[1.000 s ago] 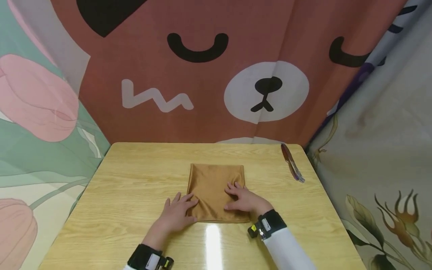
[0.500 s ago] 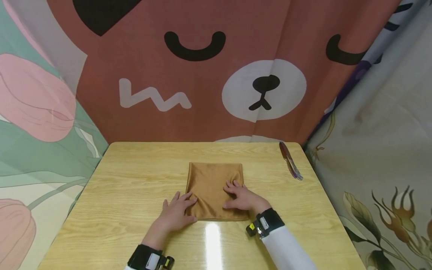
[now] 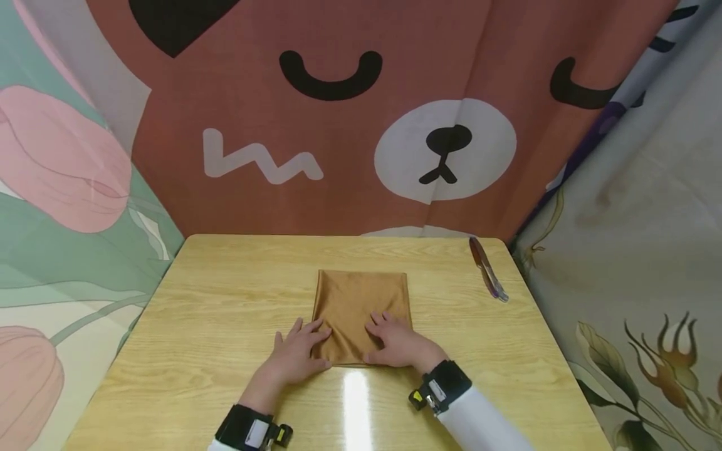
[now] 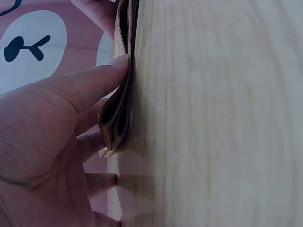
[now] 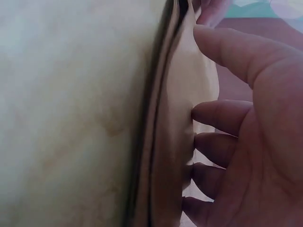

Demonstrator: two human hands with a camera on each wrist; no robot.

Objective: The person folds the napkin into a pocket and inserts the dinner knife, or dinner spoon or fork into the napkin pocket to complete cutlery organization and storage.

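Observation:
A brown cloth, folded into a square of several layers, lies flat at the middle of the table. My left hand rests at its near left corner, with the thumb on the near edge and some fingertips on the table in the left wrist view. There the folded layers of the cloth show as loops along the edge. My right hand presses spread fingertips on the near right part of the cloth. The right wrist view shows the right thumb and fingers touching the top layer, not curled round it.
The wooden table carries a slim, dark reddish and clear object at its far right corner; its kind is unclear. A curtain with a bear face hangs behind the far edge, and patterned curtains flank both sides.
My right hand has slid toward the near edge of the cloth and slightly left. My left hand stays at the near left corner.

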